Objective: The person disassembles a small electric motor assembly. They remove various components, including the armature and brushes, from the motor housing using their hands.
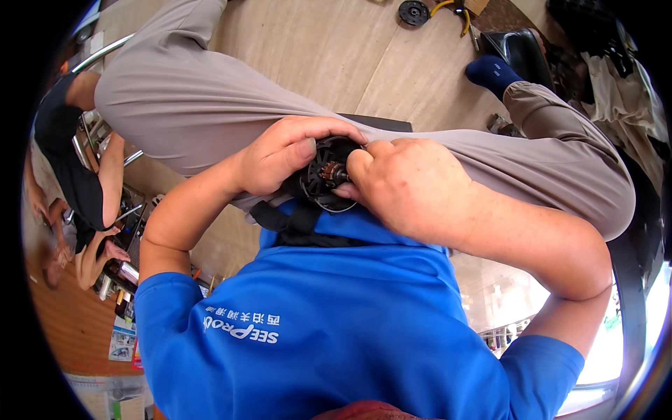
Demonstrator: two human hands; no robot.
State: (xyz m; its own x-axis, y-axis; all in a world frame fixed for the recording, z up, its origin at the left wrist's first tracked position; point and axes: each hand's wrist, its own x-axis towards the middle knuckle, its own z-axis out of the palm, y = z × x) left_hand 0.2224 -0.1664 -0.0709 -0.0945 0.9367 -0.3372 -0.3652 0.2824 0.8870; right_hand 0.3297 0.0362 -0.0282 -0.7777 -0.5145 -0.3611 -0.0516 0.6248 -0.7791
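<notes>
In front of my blue shirt, a black, round motor housing (311, 184) with an open, ribbed face is held at lap height. My left hand (278, 155) is wrapped round its left and far side, thumb on the rim. Inside the housing sits a copper-coloured, ringed rotor end (330, 172) with a short metal shaft. The thumb and bent fingers of my right hand (409, 180) close in on this rotor end from the right. Whether they pinch the shaft or something small beside it is hidden behind the knuckles.
Beyond my legs, a black disc (414, 12) and a curved yellow part (441, 7) lie on the wood-look floor (315, 56). A black shoe-like object (514, 52) is by my socked foot (493, 73). Another person's bare legs (112, 168) and hands show at the left.
</notes>
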